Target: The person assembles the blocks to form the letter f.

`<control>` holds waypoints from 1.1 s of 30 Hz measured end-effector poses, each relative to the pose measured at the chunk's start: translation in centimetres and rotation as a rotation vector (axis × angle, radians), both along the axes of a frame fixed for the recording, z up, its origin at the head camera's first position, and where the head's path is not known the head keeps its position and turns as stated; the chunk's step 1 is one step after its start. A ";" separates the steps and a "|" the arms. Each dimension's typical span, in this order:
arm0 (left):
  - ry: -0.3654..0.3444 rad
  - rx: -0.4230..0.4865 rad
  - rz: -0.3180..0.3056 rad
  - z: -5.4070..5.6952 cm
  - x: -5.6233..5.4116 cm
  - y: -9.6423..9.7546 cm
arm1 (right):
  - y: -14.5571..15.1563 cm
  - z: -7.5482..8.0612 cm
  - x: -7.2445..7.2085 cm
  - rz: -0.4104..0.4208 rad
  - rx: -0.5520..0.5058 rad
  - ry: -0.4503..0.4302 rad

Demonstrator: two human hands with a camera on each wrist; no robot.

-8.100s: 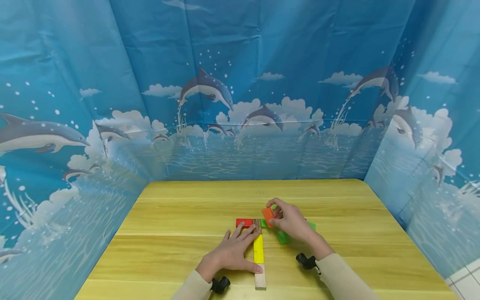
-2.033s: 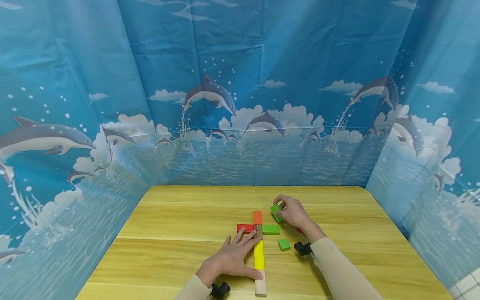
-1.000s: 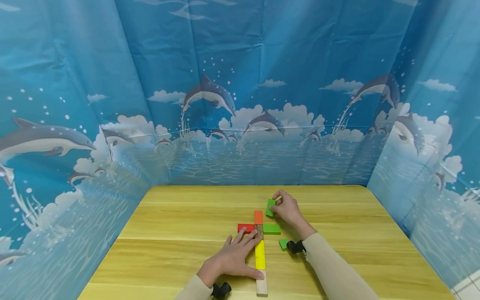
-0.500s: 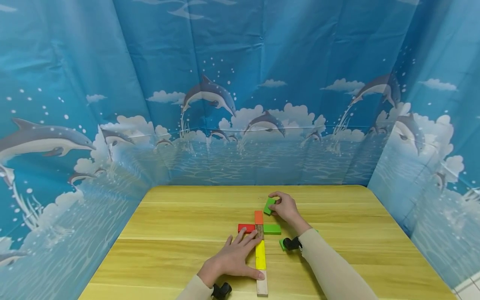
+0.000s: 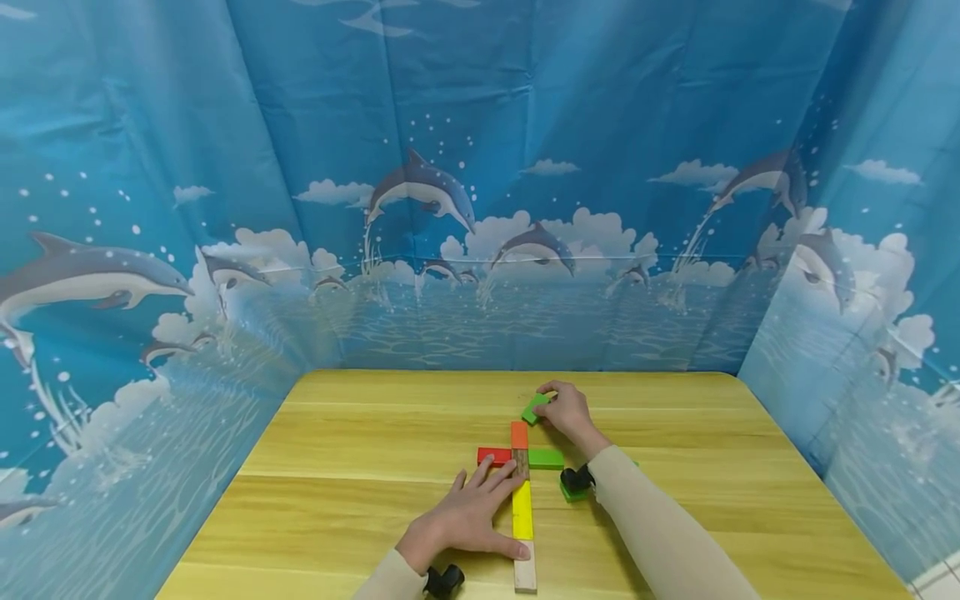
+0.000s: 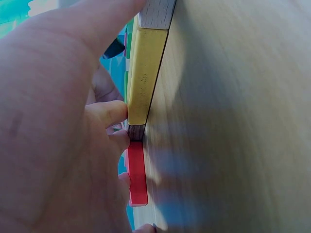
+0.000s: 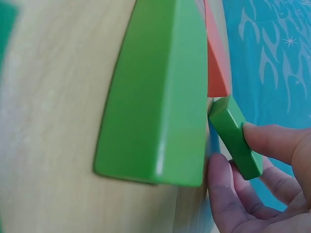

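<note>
Wooden blocks lie in a cross: a red block (image 5: 491,455) left, a dark brown block (image 5: 520,467) in the centre, a green block (image 5: 546,458) right, an orange block (image 5: 519,434) on top. Below run a yellow block (image 5: 522,512) and a pale wood block (image 5: 525,577). My left hand (image 5: 463,518) rests over them with spread fingers, fingertips at red and brown, thumb on the pale one. Between thumb and fingers my right hand (image 5: 567,412) pinches another green block (image 5: 533,409), tilted, one end close to the orange block's far end, as the right wrist view shows.
A small green block (image 5: 573,495) lies right of the cross, partly behind the right wrist's black camera mount (image 5: 577,477). A bit of green (image 5: 637,463) peeks out past the right sleeve. The wooden table (image 5: 360,467) backs onto a dolphin-print curtain (image 5: 420,325).
The orange block, earlier in my right hand, now lies atop the cross. My right hand has since taken a green block and moved it left, turning it. The left hand stays put.
</note>
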State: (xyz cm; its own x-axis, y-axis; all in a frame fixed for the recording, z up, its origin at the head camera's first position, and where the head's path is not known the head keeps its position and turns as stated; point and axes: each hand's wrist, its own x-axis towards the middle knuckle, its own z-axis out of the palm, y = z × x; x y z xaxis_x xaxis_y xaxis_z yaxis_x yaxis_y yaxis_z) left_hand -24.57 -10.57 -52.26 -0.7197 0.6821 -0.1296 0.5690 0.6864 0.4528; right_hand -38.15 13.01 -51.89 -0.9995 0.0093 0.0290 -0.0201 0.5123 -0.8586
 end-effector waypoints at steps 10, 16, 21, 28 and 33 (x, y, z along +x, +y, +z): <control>0.003 0.011 0.004 0.1 -0.3 0.2 | -0.5 0.3 -1.0 0.003 0.058 -0.016; 0.003 0.004 0.013 0.3 -0.3 0.3 | -0.8 0.4 -1.3 0.011 0.047 -0.025; -0.004 0.005 0.015 0.3 -0.2 0.4 | -0.9 0.2 -1.3 0.004 0.038 -0.029; -0.004 0.008 0.014 0.2 -0.3 0.4 | -1.1 0.3 -1.4 -0.013 0.094 -0.010; -0.003 0.011 0.009 0.2 -0.4 0.3 | -1.0 0.8 -1.6 -0.040 0.225 0.018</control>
